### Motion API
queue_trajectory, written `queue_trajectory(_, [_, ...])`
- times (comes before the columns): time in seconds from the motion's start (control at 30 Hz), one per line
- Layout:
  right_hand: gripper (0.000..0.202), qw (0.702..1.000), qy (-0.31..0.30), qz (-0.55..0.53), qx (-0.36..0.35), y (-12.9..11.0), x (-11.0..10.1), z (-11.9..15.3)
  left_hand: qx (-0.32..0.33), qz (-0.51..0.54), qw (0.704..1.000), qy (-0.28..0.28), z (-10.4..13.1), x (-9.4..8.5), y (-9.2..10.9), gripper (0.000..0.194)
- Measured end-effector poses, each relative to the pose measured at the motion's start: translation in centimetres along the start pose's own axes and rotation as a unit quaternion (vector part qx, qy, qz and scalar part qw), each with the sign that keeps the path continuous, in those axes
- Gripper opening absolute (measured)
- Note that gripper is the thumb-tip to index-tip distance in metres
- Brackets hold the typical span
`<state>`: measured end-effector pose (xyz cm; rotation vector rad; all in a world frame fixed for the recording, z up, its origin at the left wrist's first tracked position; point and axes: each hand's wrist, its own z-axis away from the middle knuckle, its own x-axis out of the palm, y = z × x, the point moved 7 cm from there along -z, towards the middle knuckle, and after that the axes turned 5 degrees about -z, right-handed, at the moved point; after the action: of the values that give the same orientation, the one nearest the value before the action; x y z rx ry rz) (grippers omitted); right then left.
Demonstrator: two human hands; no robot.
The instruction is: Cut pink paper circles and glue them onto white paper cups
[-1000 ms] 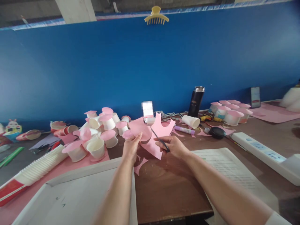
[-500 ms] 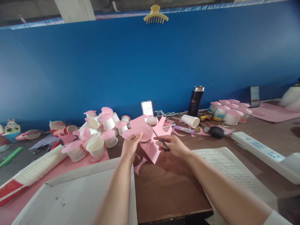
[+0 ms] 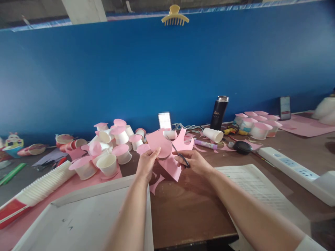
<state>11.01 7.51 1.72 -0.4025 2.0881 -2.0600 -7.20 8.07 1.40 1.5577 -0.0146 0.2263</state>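
Above the brown table, my left hand (image 3: 148,162) pinches a pink paper piece (image 3: 160,143) with a rounded right edge. My right hand (image 3: 192,161) is closed around the dark handles of a pair of scissors (image 3: 183,159), whose blades point up and left beside the paper's curved edge. Behind and below the hands lie a cut pink sheet (image 3: 171,167) with curved notches and small pink scraps (image 3: 157,184). Left of my left hand stand and lean several white paper cups (image 3: 106,166), many with pink discs on them.
A white tray (image 3: 104,209) and a stack of cups (image 3: 47,183) lie at the left. Behind stand a lit phone (image 3: 164,120) and a black bottle (image 3: 219,113). At the right are a printed sheet (image 3: 258,184), a power strip (image 3: 295,170) and more covered cups (image 3: 259,129).
The pink piece has turned slightly in my left hand, and its curved edge has shifted a little to the right. The scissors' blades have moved slightly.
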Motion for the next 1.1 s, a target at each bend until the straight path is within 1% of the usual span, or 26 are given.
queue_trajectory(0.4, [0.053,1.0,0.015,0.001,-0.02,0.0,0.0,0.0,0.004,-0.007,1.0,-0.005,0.3,0.3,0.6,0.034])
queue_trajectory(0.6, [0.053,1.0,0.017,-0.011,-0.015,0.0,0.1,0.0,0.009,-0.008,1.0,-0.008,0.0,0.2,0.3,0.034])
queue_trajectory(0.87, [0.055,1.0,0.023,-0.007,-0.008,-0.1,-0.1,0.1,0.028,-0.048,0.998,0.016,-0.3,-0.6,0.0,0.04])
queue_trajectory(1.1, [0.058,1.0,0.016,-0.003,-0.013,0.0,-0.1,0.1,0.036,-0.05,0.997,0.035,-0.4,-0.9,0.0,0.039])
